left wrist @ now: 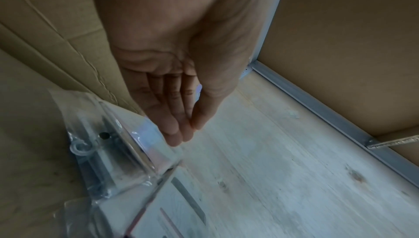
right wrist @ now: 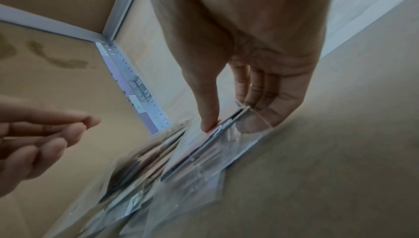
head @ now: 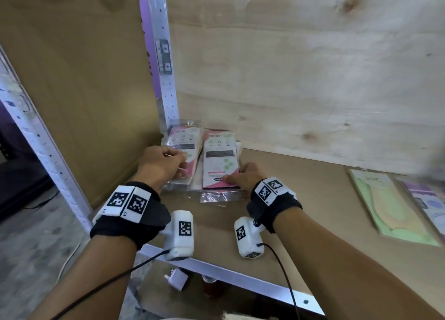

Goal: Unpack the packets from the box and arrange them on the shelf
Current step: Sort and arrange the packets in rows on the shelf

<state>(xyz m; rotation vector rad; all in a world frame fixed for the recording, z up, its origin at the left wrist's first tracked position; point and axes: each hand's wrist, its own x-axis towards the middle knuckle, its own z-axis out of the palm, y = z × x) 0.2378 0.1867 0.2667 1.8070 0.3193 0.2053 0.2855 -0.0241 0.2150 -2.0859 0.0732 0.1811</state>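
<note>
Two piles of flat pink-and-white packets in clear sleeves lie in the back left corner of the shelf board (head: 313,199). My left hand (head: 177,163) lies over the near end of the left pile (head: 186,136). In the left wrist view its fingers (left wrist: 179,125) are straight and together, touching the edge of a clear sleeve (left wrist: 127,152) and gripping nothing. My right hand (head: 237,175) pinches the near edge of the top packet (head: 220,156) of the right pile. The right wrist view shows that thumb (right wrist: 208,116) on top of the packet (right wrist: 204,152) and the fingers underneath it.
A perforated metal post (head: 166,79) and a brown side panel (head: 84,79) close the corner on the left, with plywood behind. A green packet (head: 390,206) and a purple one (head: 431,199) lie at the shelf's right. A metal rail (head: 228,275) edges the front.
</note>
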